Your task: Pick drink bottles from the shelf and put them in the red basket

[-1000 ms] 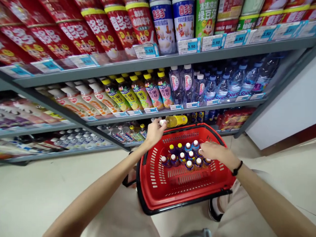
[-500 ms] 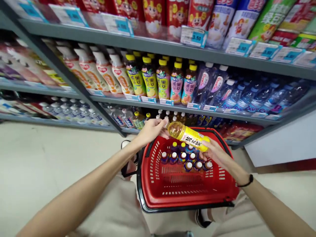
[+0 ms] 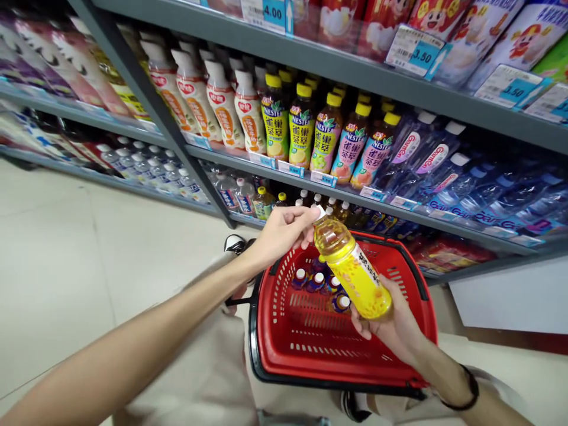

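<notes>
A tilted tea bottle (image 3: pixel 355 269) with a yellow label and white cap is held between both hands, above a red shopping basket (image 3: pixel 306 362). My left hand (image 3: pixel 290 228) pinches the bottle at its cap, thumb and fingers closed around it. At the other end, my right hand (image 3: pixel 397 319) wraps round the bottle's base from below. Several small bottles (image 3: pixel 316 281) with white caps stand inside the basket, partly hidden behind the tea bottle.
Ahead runs a grey shelf unit (image 3: pixel 284 44) with rows of drinks. Nestea bottles (image 3: pixel 326 133) and white-and-orange bottles (image 3: pixel 217 103) fill the middle shelf, clear water bottles (image 3: pixel 483 183) to the right. Pale floor tiles (image 3: pixel 57 248) lie at left; a white panel (image 3: pixel 510 302) stands at right.
The tea bottle has come closer and turned, its base swinging down and its label rotating. Both hands still hold it. The view has shifted, so the shelves appear nearer.
</notes>
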The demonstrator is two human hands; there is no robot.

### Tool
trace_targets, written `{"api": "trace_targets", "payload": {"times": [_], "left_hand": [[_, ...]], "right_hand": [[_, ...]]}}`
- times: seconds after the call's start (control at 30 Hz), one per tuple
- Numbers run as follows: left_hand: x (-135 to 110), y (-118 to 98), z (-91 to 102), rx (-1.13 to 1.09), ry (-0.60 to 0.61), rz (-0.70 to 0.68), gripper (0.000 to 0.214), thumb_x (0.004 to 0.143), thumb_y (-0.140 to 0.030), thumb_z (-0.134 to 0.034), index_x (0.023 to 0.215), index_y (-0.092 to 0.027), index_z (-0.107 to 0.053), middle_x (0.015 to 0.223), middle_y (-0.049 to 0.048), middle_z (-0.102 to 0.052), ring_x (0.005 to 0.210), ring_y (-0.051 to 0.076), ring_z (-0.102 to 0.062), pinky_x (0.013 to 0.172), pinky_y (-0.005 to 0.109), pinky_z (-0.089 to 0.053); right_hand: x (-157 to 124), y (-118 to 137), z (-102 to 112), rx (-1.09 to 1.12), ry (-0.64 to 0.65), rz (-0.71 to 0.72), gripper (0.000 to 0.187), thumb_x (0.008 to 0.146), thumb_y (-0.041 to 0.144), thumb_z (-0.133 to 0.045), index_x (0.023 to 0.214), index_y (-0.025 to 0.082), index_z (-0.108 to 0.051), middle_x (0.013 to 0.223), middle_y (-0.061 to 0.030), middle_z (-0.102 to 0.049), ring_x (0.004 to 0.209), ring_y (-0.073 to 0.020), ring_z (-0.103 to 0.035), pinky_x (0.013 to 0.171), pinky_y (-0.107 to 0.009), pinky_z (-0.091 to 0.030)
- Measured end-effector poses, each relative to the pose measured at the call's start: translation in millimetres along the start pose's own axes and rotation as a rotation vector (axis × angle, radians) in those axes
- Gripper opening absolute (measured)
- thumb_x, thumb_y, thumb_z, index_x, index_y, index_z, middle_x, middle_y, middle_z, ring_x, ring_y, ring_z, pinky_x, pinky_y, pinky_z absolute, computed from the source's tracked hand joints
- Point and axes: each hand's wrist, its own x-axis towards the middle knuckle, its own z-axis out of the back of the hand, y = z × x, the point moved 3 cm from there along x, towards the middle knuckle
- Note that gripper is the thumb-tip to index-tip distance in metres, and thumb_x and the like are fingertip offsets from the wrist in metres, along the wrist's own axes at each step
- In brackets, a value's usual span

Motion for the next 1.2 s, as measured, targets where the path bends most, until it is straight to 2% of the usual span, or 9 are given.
{"api": "trace_targets", "payload": {"times": [0.13,0.23,0.33,0.53,0.7,0.87,1.0,1.1,1.2], "left_hand": [[-4,5,-4.8,0.001,-0.003,0.008,0.056,0.087,-0.066,-0.072,0.071,-0.014,-0.06,0.051,-0.0029,-0.051,0.043,0.006,-0.043,0.04,0.018,-0.024],[-5,9,-5.4,-0.052,-0.029,-0.008,0.053,0.089,-0.066,-0.07,0.084,-0.014,-0.066,0.058,-0.0057,-0.043,0.045,0.005,-0.041,0.042,0.018,-0.022],[-3,16,-4.9,-0.087,-0.076,-0.036,0.051,0.092,-0.065,-0.067,0.096,-0.014,-0.07,0.062,-0.0061,-0.038,0.048,0.005,-0.039,0.046,0.02,-0.021],[0,24,-9.0,-0.023,-0.12,-0.058,0.054,0.09,-0.068,-0.067,0.098,-0.015,-0.072,0.066,-0.0028,-0.048,0.053,0.007,-0.034,0.05,0.022,-0.025],[-2,23,-14.9,0.089,-0.11,-0.098,0.055,0.089,-0.069,-0.066,0.093,-0.014,-0.072,0.074,0.0004,-0.056,0.061,0.01,-0.043,0.054,0.023,-0.034],[-6,21,-18.7,0.064,-0.048,-0.131,0.052,0.091,-0.066,-0.066,0.091,-0.014,-0.072,0.081,0.0021,-0.061,0.067,0.012,-0.049,0.057,0.023,-0.039],[-11,17,-17.7,0.035,-0.027,-0.109,0.048,0.094,-0.062,-0.062,0.092,-0.015,-0.074,0.076,0.0006,-0.059,0.061,0.01,-0.044,0.055,0.022,-0.036],[-15,11,-15.2,0.032,-0.039,-0.111,0.042,0.089,-0.057,-0.071,0.094,-0.016,-0.074,0.081,0.0019,-0.063,0.066,0.011,-0.05,0.06,0.022,-0.041],[-17,8,-12.2,0.002,-0.066,-0.111,0.04,0.081,-0.051,-0.081,0.098,-0.016,-0.074,0.089,0.0044,-0.069,0.078,0.014,-0.059,0.069,0.023,-0.047]], "right_hand": [[-4,1,5,-0.055,0.083,0.003,0.059,0.09,0.066,-0.06,0.099,0.011,-0.078,0.083,-0.013,-0.076,0.064,-0.0233,-0.072,0.05,-0.028,-0.054],[-8,8,16,-0.172,0.04,0.163,0.056,0.088,0.064,-0.067,0.108,0.013,-0.076,0.087,-0.0135,-0.078,0.073,-0.0267,-0.074,0.061,-0.035,-0.061],[-10,13,29,-0.329,-0.09,0.316,0.058,0.083,0.062,-0.078,0.121,0.019,-0.068,0.093,-0.0106,-0.079,0.075,-0.0257,-0.075,0.069,-0.038,-0.063],[-5,17,41,-0.596,-0.163,0.641,0.062,0.077,0.034,-0.092,0.129,0.03,-0.059,0.131,-0.0064,-0.067,0.115,-0.0231,-0.07,0.095,-0.032,-0.061],[0,16,41,-0.928,-0.216,0.74,0.069,0.079,0.032,-0.088,0.138,0.03,-0.052,0.133,-0.0082,-0.06,0.121,-0.0262,-0.065,0.103,-0.04,-0.056],[-1,22,40,-1.119,-0.36,0.772,0.06,0.076,0.034,-0.087,0.126,0.025,-0.053,0.12,-0.0076,-0.061,0.109,-0.0275,-0.063,0.096,-0.044,-0.054],[1,23,36,-1.046,-0.322,0.738,0.062,0.073,0.035,-0.091,0.123,0.026,-0.055,0.12,-0.0082,-0.062,0.109,-0.0279,-0.063,0.098,-0.043,-0.053],[6,18,34,-0.811,-0.191,0.667,0.065,0.069,0.03,-0.094,0.123,0.027,-0.058,0.124,-0.0086,-0.063,0.114,-0.0283,-0.064,0.101,-0.041,-0.055],[10,15,34,-0.594,-0.138,0.573,0.064,0.069,0.028,-0.095,0.123,0.027,-0.061,0.125,-0.0075,-0.067,0.115,-0.0266,-0.066,0.101,-0.039,-0.056]]}}
